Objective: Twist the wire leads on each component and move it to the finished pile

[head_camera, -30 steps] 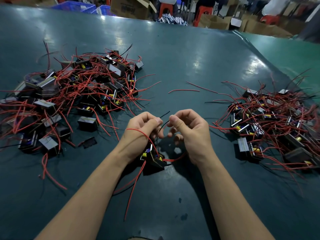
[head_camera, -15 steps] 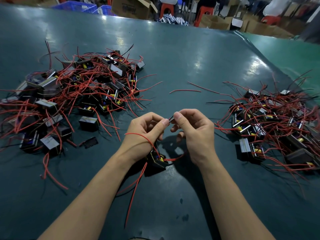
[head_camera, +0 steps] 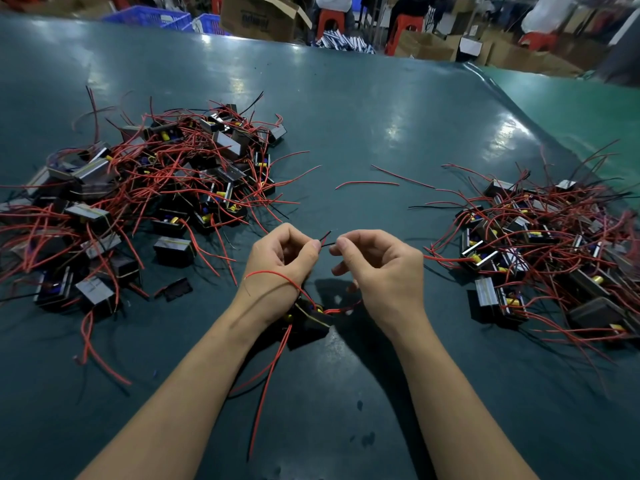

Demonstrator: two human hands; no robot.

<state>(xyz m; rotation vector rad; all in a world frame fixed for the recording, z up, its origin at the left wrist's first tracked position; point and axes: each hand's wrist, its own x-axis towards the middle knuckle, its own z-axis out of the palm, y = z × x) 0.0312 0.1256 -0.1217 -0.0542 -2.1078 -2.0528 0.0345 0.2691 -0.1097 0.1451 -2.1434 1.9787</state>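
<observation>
Hands (head_camera: 337, 263) apart now, component (head_camera: 310, 318) beneath.

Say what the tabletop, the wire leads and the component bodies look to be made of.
Tabletop: likely glossy rubber or vinyl mat, shown by lamp glare. Wire leads: thin, bendable, probably red plastic insulation. Component bodies: dark matte blocks, some silvery metallic faces; exact material unclear.

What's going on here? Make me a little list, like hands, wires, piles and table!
left hand: left hand pinches the lead ends
right hand: right hand has its fingertips at the same ends; grip unclear
component: black component lies on the table under the hands
left pile: many components with red wires
right pile: more of the same
table: dark green table
</observation>
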